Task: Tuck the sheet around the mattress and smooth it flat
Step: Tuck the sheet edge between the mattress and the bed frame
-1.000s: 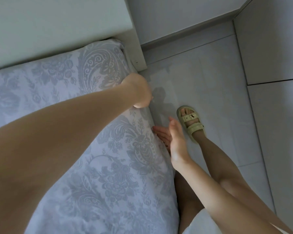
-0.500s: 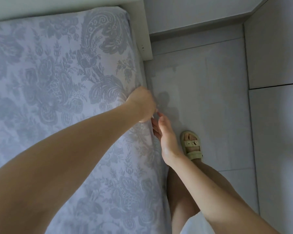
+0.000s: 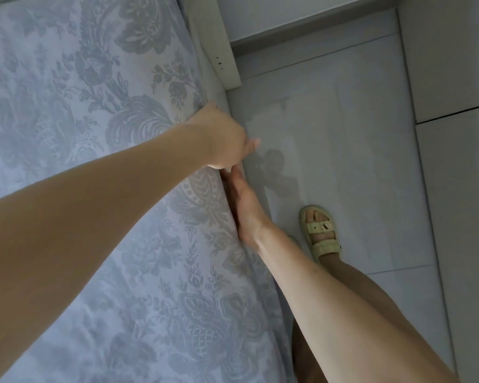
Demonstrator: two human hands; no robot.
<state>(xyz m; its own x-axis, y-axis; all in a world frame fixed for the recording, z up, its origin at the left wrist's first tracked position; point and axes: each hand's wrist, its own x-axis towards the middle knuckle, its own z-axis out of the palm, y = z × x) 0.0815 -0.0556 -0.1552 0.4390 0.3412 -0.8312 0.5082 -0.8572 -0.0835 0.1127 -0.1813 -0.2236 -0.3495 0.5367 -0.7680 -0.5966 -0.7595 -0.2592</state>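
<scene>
At the bed's right-hand edge, nearest the camera, the patterned sheet [image 3: 94, 134] lies spread over the top of the mattress [image 3: 211, 85] and looks fairly smooth, with only soft ripples low in the view. Just past that, the right hand [image 3: 245, 208] lies flat against the side of the mattress, fingers straight and pressed together, pointing along the edge. I judge this is so it can slide the loose hem down and in. Its fingertips reach to just below the left hand [image 3: 221, 139], which sits on the edge with its fingers curled over and down. It seems to grip the sheet-covered rim, likely to lift or steady it while the other hand tucks, though the fingers are mostly hidden and one tip is blurred. Beside the bed a foot in a pale sandal [image 3: 320, 233] stands on the tiled floor [image 3: 343, 161], close in so both arms can reach. Farther off is the white bed frame [image 3: 219, 51] at the head end, then a cupboard [image 3: 454, 64]. A second ago the right hand hung clear of the bed near the foot. Half a second ago it had risen to meet the left hand, and now it has settled flat on the side. The left hand has kept much the same place on the edge.
</scene>
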